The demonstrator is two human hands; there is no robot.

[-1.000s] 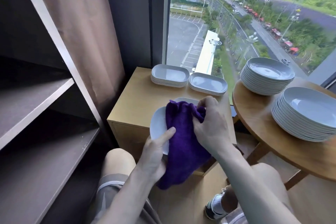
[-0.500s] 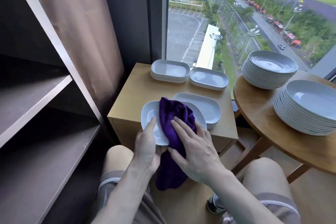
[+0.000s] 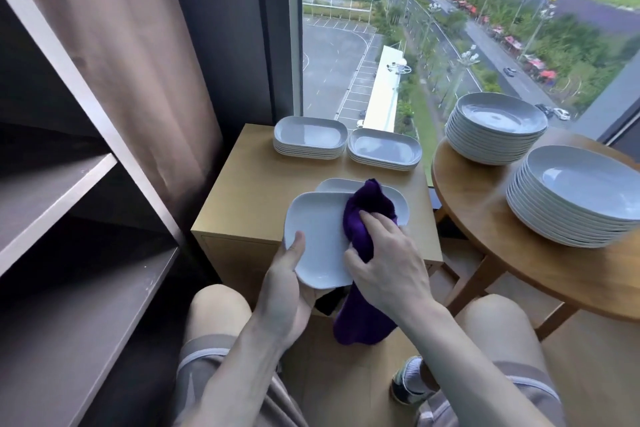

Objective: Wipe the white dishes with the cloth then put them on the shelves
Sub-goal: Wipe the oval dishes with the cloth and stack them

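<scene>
The white dish (image 3: 318, 236) is held over the desk's (image 3: 249, 191) near edge. The left hand (image 3: 287, 291) grips its rim, thumb on top. The right hand (image 3: 388, 263) has its fingers curled round the purple cloth (image 3: 367, 204), pressing it onto the dish. The shelves (image 3: 86, 288) stand left of the desk.

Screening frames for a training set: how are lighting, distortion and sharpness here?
Head view: daylight through the window brightens the white dish in the left hand and the plate stacks, with soft sheen; the shelves lie in shadow; the wide lens slants the shelf post; the right hand and purple cloth look slightly soft.
</scene>
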